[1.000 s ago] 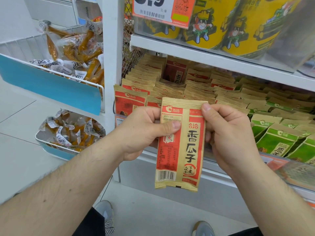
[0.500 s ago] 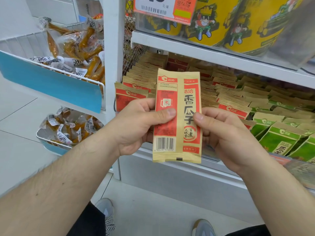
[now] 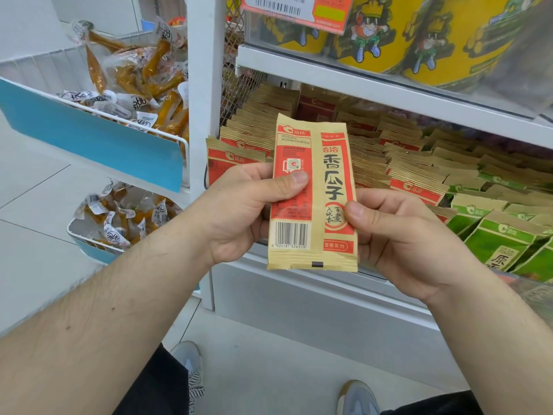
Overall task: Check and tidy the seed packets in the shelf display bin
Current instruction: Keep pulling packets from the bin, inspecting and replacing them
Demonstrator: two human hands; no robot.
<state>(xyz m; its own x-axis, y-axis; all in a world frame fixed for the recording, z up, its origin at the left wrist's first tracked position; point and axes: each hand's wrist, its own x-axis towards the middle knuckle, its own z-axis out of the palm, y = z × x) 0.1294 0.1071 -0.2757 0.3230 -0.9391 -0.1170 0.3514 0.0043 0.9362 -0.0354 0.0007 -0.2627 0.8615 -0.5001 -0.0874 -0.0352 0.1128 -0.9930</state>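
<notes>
I hold one red and tan seed packet (image 3: 314, 163) upright in front of the shelf, its printed back and barcode facing me. My left hand (image 3: 239, 211) pinches its left edge with the thumb on the red panel. My right hand (image 3: 398, 235) grips its right edge near the lower half. Behind it the display bin (image 3: 299, 283) holds rows of matching red packets (image 3: 413, 181) standing on edge, and green packets (image 3: 502, 238) fill the right part.
A white upright post (image 3: 206, 85) stands left of the bin. Wire baskets of wrapped orange snacks (image 3: 134, 76) hang at the left, one above another. Yellow tubs (image 3: 443, 40) sit on the shelf above, close over the packets. My shoes (image 3: 359, 396) are on the floor below.
The packet has been lifted and straightened from a tilt to upright, and my right hand has slid from its top edge down to its lower right side. The view moved closer.
</notes>
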